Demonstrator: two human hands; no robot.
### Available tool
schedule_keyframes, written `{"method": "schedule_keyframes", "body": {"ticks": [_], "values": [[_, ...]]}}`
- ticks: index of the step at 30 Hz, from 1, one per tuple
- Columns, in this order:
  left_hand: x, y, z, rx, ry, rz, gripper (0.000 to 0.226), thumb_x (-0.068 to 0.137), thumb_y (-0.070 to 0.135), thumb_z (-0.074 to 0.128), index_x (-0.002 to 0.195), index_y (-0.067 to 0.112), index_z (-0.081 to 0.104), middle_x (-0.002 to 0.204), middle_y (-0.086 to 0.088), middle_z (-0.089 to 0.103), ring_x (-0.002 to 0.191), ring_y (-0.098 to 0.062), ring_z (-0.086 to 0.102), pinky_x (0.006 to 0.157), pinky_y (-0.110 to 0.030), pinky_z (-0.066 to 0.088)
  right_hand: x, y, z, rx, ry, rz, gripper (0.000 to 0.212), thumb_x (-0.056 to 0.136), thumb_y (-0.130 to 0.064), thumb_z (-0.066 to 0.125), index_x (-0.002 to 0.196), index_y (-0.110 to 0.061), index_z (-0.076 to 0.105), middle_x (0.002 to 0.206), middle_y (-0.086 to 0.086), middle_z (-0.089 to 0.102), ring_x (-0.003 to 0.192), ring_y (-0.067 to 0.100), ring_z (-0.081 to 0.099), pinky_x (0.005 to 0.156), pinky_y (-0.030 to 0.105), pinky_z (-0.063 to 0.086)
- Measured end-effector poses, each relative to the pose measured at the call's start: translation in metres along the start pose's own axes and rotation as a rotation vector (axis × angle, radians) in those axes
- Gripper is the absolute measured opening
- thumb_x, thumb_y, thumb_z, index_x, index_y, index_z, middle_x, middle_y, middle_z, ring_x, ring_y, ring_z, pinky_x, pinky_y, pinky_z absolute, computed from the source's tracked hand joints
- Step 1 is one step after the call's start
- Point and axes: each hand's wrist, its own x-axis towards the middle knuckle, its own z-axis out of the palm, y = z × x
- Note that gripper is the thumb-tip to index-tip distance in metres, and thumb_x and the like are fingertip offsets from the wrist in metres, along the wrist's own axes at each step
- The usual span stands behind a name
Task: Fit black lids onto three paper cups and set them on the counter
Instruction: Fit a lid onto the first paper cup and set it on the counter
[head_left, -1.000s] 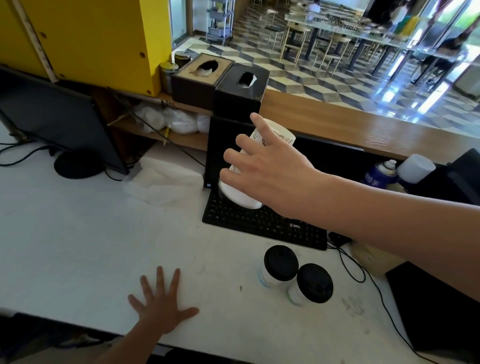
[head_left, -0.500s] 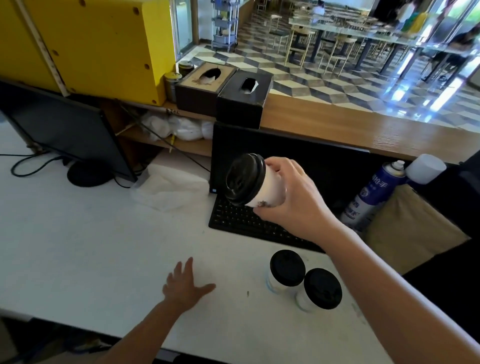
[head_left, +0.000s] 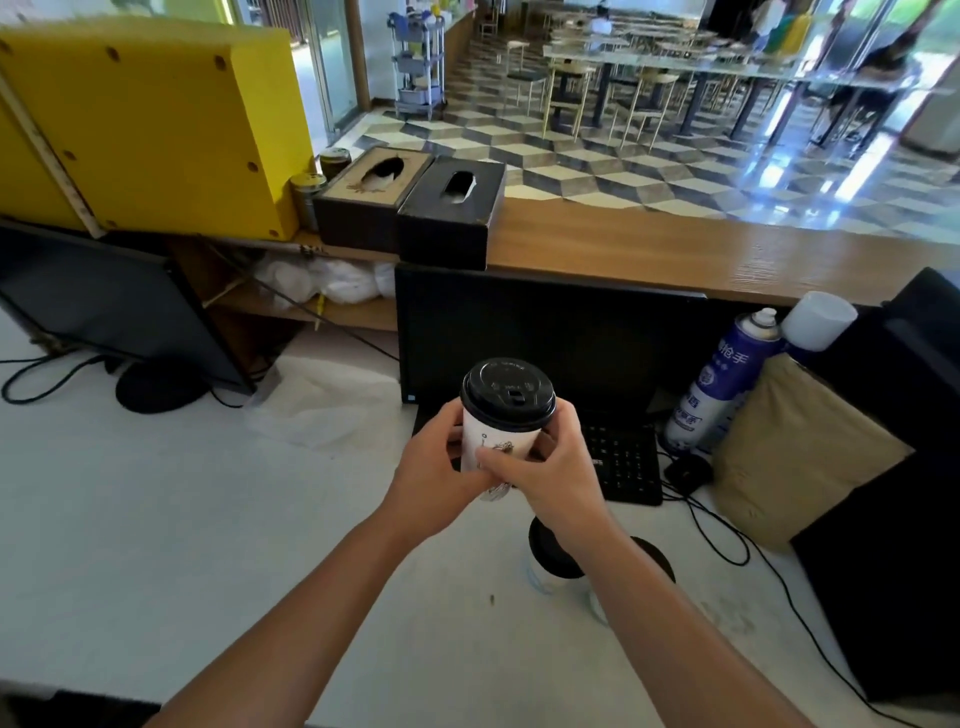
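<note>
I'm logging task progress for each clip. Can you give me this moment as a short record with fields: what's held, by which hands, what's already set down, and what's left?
held: paper cup, upright, black lid on
hands: left hand and right hand, both around the cup
set down: two lidded cups on the white counter, partly hidden by the right forearm
left: set the held cup on the counter

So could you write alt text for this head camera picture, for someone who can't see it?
Both hands, the left hand and the right hand, hold an upright white paper cup with a black plastic lid above a white counter. Two more black-lidded paper cups stand on the counter below, partly hidden by the right forearm, near a black keyboard.
</note>
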Motion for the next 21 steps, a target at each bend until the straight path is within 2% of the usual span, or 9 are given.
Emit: {"method": "schedule_keyframes", "body": {"ticks": [2, 5, 8, 11, 14, 16, 19, 21], "values": [[0.005, 0.006, 0.001, 0.009, -0.022, 0.016, 0.059, 0.079, 0.024, 0.084, 0.118, 0.054, 0.051, 0.109, 0.033, 0.066, 0.106, 0.009, 0.062, 0.071, -0.008, 0.053, 0.003, -0.003, -0.006, 0.004, 0.005, -0.005, 0.081, 0.066, -0.010, 0.093, 0.131, -0.030, 0.049, 0.121, -0.006, 0.067, 0.114, 0.011, 0.067, 0.084, 0.040, 0.063], [0.013, 0.016, 0.001, 0.029, -0.049, 0.032, 0.060, 0.080, 0.024, 0.083, 0.116, 0.057, 0.049, 0.105, 0.039, 0.064, 0.104, 0.012, 0.062, 0.070, -0.006, 0.052, 0.008, -0.008, -0.016, -0.004, -0.004, -0.028, 0.078, 0.066, -0.018, 0.093, 0.129, -0.031, 0.050, 0.119, -0.012, 0.068, 0.111, 0.004, 0.067, 0.078, 0.029, 0.063], [0.025, 0.024, -0.001, 0.024, -0.067, 0.051, 0.056, 0.080, 0.023, 0.083, 0.117, 0.050, 0.052, 0.108, 0.028, 0.068, 0.104, 0.005, 0.065, 0.071, -0.012, 0.056, 0.017, -0.017, -0.027, -0.025, -0.020, -0.052, 0.076, 0.062, -0.033, 0.092, 0.126, -0.035, 0.052, 0.119, -0.021, 0.067, 0.110, -0.004, 0.064, 0.076, 0.020, 0.059], [0.043, 0.032, -0.003, 0.029, -0.097, 0.068, 0.053, 0.080, 0.029, 0.083, 0.124, 0.038, 0.056, 0.117, 0.016, 0.070, 0.110, -0.006, 0.066, 0.080, -0.025, 0.061, 0.033, -0.027, -0.037, -0.057, -0.052, -0.070, 0.074, 0.058, -0.044, 0.090, 0.123, -0.042, 0.054, 0.121, -0.025, 0.066, 0.113, -0.001, 0.064, 0.082, 0.028, 0.061], [0.067, 0.045, -0.009, 0.045, -0.125, 0.099, 0.055, 0.078, 0.040, 0.082, 0.125, 0.041, 0.055, 0.118, 0.019, 0.070, 0.110, -0.003, 0.065, 0.080, -0.026, 0.061, 0.055, -0.042, -0.046, -0.087, -0.055, -0.081, 0.075, 0.057, -0.049, 0.090, 0.123, -0.041, 0.054, 0.124, -0.019, 0.067, 0.116, 0.007, 0.065, 0.091, 0.035, 0.060], [0.086, 0.056, -0.011, 0.055, -0.130, 0.110, 0.054, 0.076, 0.046, 0.081, 0.122, 0.047, 0.054, 0.117, 0.023, 0.069, 0.108, 0.001, 0.065, 0.080, -0.027, 0.061, 0.074, -0.054, -0.050, -0.119, -0.055, -0.100, 0.077, 0.058, -0.050, 0.090, 0.125, -0.040, 0.054, 0.125, -0.017, 0.066, 0.116, 0.008, 0.065, 0.091, 0.035, 0.059], [0.116, 0.069, -0.014, 0.048, -0.136, 0.119, 0.053, 0.075, 0.049, 0.079, 0.121, 0.049, 0.053, 0.118, 0.022, 0.070, 0.109, 0.001, 0.065, 0.086, -0.034, 0.061, 0.104, -0.073, -0.055, -0.144, -0.054, -0.129, 0.074, 0.066, -0.039, 0.092, 0.128, -0.035, 0.053, 0.124, -0.015, 0.066, 0.113, 0.007, 0.066, 0.082, 0.028, 0.061], [0.136, 0.076, -0.017, 0.053, -0.133, 0.133, 0.055, 0.076, 0.051, 0.078, 0.124, 0.050, 0.051, 0.120, 0.023, 0.069, 0.111, 0.001, 0.065, 0.088, -0.034, 0.060, 0.125, -0.084, -0.058, -0.171, -0.054, -0.152, 0.076, 0.068, -0.037, 0.092, 0.132, -0.033, 0.051, 0.124, -0.016, 0.065, 0.112, 0.004, 0.065, 0.082, 0.027, 0.060]]}}
